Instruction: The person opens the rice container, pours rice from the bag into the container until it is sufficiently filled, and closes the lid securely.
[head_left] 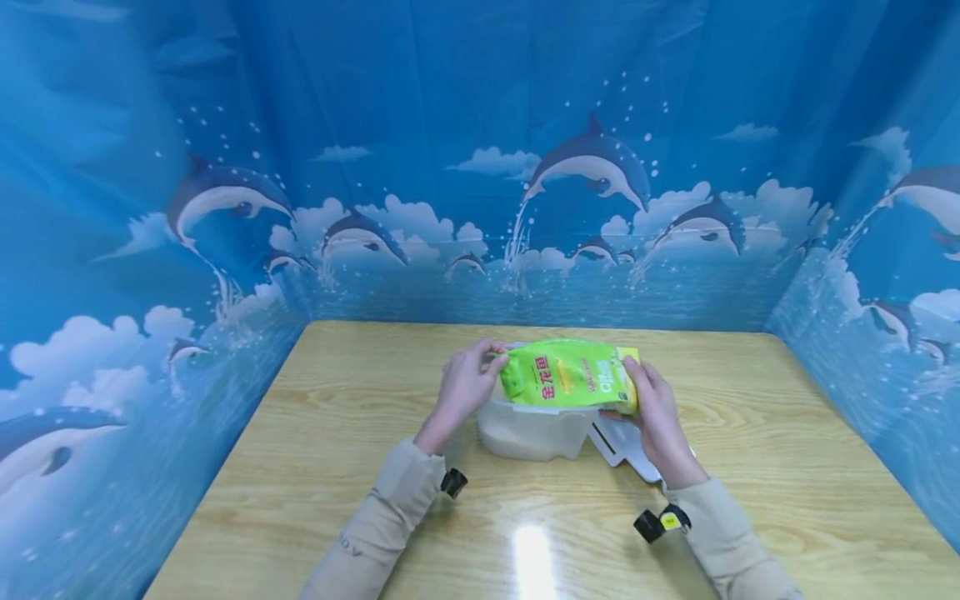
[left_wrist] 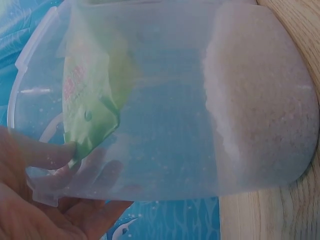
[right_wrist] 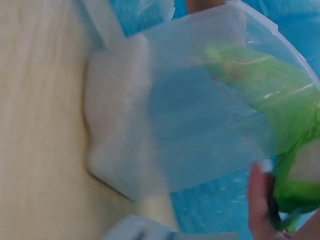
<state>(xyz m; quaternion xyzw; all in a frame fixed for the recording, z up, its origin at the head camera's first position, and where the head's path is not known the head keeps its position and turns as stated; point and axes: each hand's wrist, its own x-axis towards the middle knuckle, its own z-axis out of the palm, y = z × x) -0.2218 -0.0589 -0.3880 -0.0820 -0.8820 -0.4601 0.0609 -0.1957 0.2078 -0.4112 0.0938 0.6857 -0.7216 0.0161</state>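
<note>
"Now, L hand [head_left: 468,379] pinching one end of the green bag [head_left: 566,375], R hand [head_left: 656,417] gripping the other! Bag's sideways across the clear box's [head_left: 525,446] mouth."

"Pouring step, I'd say: white grains [left_wrist: 265,100] banked in the bottom, prob. rice."

"And next?"

"Calls for tipping the R end higher, L hand guiding its end inside the rim, imo."

"Count, pls?"

"1 bag, 1 box, 1 flat white piece [head_left: 628,444], prob. lid, beside it on the table [head_left: 337,500]. 2 hands, both busy. Grains: uncountable."
</note>
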